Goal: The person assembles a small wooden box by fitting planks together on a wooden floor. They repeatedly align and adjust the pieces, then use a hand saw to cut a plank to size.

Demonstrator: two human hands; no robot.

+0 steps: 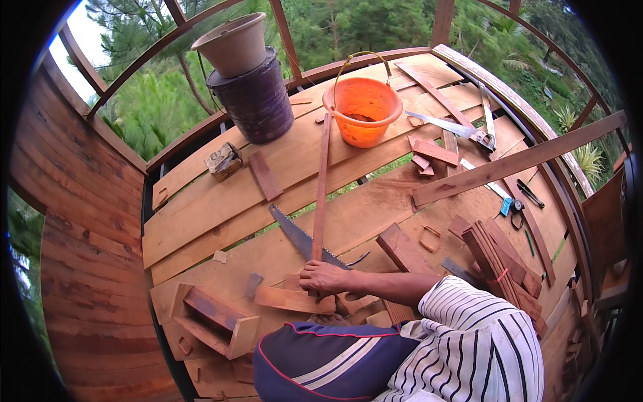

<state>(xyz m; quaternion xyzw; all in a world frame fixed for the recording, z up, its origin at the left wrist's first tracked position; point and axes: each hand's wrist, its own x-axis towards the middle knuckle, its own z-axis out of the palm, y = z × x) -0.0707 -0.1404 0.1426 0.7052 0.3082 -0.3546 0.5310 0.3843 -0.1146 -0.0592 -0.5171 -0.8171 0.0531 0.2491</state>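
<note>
My right hand [324, 278] is closed around the near end of a long, thin reddish-brown wooden strip [322, 181]. From my hand the strip runs away across the boards toward an orange bucket [362, 130]. A handsaw [295, 232] lies under the strip, its toothed blade slanting toward the far left. Beside my hand is a wooden board piece [284, 299], and a small open wooden box [218, 321] stands to its left. My left hand does not show. A raised knee in dark blue cloth [328, 362] covers part of the near area.
A grey tub [232, 47] sits in a dark bucket [251, 100] at the back left. Tied wooden strips [499, 268], a block [405, 248] and a slanting beam [516, 161] occupy the right. Another handsaw [449, 127] lies farther back. Gaps separate some floor boards.
</note>
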